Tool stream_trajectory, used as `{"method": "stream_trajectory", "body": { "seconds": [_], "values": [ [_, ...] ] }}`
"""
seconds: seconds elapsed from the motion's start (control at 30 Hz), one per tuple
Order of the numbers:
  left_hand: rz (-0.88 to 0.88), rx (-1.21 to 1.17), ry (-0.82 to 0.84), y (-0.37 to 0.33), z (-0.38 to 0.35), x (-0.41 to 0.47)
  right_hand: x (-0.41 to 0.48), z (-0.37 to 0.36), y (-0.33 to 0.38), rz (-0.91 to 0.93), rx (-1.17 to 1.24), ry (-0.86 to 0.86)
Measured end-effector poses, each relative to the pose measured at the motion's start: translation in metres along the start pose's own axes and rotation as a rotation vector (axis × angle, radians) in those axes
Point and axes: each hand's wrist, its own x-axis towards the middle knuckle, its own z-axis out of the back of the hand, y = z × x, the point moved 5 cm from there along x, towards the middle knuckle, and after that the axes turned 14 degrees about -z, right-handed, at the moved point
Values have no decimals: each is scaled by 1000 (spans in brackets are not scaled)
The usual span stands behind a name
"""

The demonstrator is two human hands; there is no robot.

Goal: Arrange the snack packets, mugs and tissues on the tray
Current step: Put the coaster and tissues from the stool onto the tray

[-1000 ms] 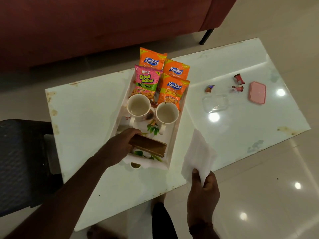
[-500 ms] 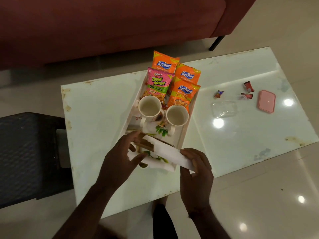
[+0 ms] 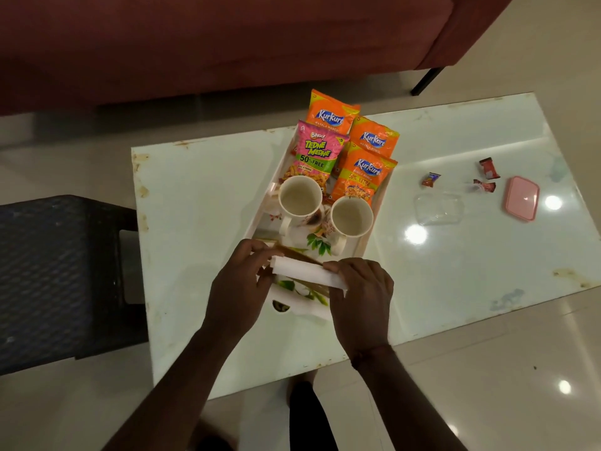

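A white floral tray point(image 3: 260, 216) lies on the pale table. At its far end lean a pink Bingo packet point(image 3: 317, 154) and three orange Kurkure packets point(image 3: 366, 177). Two empty white mugs point(image 3: 300, 200) point(image 3: 352, 217) stand in the middle. At the near end sits a brown wooden tissue holder point(image 3: 299, 253), mostly hidden. A stack of folded white tissues point(image 3: 307, 275) lies across it. My left hand point(image 3: 240, 281) grips the holder and the tissues' left end. My right hand point(image 3: 361, 297) holds the tissues' right end.
Right of the tray lie a clear plastic box point(image 3: 437, 209), a pink lid point(image 3: 522, 203) and three small candy wrappers point(image 3: 431, 180). A dark woven stool point(image 3: 61, 275) stands left of the table. A maroon sofa point(image 3: 227, 43) runs along the far side.
My right hand brought the tissues from beside the tray onto the holder at its near end. My left hand stayed at the holder and now also touches the tissues.
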Motion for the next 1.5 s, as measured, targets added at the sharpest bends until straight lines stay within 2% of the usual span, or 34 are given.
{"method": "stream_trajectory", "body": {
  "seconds": [0.37, 0.57, 0.87, 1.0, 1.3, 1.5],
  "values": [
    [188, 114, 32, 20, -16, 8, 7, -30, -7, -52, -104, 148],
    [158, 106, 35, 10, -14, 7, 7, -29, -9, 0, -104, 140],
    [175, 188, 175, -16, -14, -1, 6, -22, -8, 99, -209, 306],
    [182, 220, 247, -26, -16, 1, 7, -16, -6, 156, -236, 289],
    [164, 254, 244, -35, -15, 11, 16, -16, -3, 246, -262, 312],
    [178, 218, 254, -40, -5, -1, 14, -9, 3, 222, -254, 372]
  ]
}}
